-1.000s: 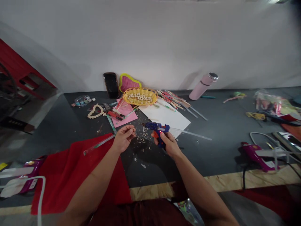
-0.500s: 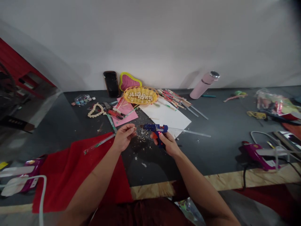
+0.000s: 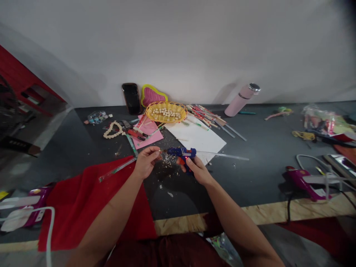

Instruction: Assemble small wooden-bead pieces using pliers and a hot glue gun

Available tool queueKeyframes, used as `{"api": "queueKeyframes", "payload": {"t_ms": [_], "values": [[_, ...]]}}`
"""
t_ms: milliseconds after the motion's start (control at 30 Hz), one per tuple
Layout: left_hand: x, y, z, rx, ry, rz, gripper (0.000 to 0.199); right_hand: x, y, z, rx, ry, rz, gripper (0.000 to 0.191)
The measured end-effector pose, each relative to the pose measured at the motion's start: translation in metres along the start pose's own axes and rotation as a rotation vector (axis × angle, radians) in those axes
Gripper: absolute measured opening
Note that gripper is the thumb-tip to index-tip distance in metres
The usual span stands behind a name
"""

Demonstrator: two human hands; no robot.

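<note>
My right hand [image 3: 197,169] is wrapped round a blue hot glue gun [image 3: 182,151] with an orange trigger and a small red light. A long clear glue stick [image 3: 222,154] juts out of its back end. Thumb and fingers of my left hand [image 3: 147,161] pinch a small pale piece, mostly hidden by the fingertips. The gun's nozzle points left and reaches those fingertips. Beneath both hands, crumbs and white scraps [image 3: 170,194] litter the dark table [image 3: 178,205]. Behind them a yellow woven basket [image 3: 167,118] holds several small pale pieces.
Left of the basket lie a pale beaded heart shape [image 3: 113,130], red-handled pliers [image 3: 135,134] and pink paper [image 3: 151,139]. A phone [image 3: 131,98] leans on the wall. White paper [image 3: 198,139], sticks and a pink bottle [image 3: 239,100] stand right. Red cloth [image 3: 97,200] covers the front left.
The glue gun in my right hand has shifted slightly left, bringing its nozzle to my left fingertips. My left hand has stayed nearly still.
</note>
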State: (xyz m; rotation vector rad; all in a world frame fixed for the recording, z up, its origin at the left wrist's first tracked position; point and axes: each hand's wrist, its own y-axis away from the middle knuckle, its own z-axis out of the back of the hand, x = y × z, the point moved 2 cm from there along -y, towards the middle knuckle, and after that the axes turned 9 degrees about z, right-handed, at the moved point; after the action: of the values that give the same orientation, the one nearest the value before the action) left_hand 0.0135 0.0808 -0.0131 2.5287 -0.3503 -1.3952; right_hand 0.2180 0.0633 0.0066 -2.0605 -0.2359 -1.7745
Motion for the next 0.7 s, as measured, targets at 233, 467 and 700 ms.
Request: {"api": "queueKeyframes", "payload": {"t_ms": [233,467,700], "values": [[0.0017,-0.001,0.0012,-0.012,-0.007,0.003,0.022,0.0017,-0.0007,-0.0016,-0.009,0.025,0.008,0.036],[0.0021,-0.0008,0.0013,-0.021,-0.014,0.01,0.023,-0.0006,-0.0007,-0.0016,0.002,0.038,0.006,0.039],[0.0021,-0.0002,0.001,-0.008,-0.021,0.005,0.021,-0.0035,0.0004,-0.001,-0.002,0.025,0.009,0.036]]}}
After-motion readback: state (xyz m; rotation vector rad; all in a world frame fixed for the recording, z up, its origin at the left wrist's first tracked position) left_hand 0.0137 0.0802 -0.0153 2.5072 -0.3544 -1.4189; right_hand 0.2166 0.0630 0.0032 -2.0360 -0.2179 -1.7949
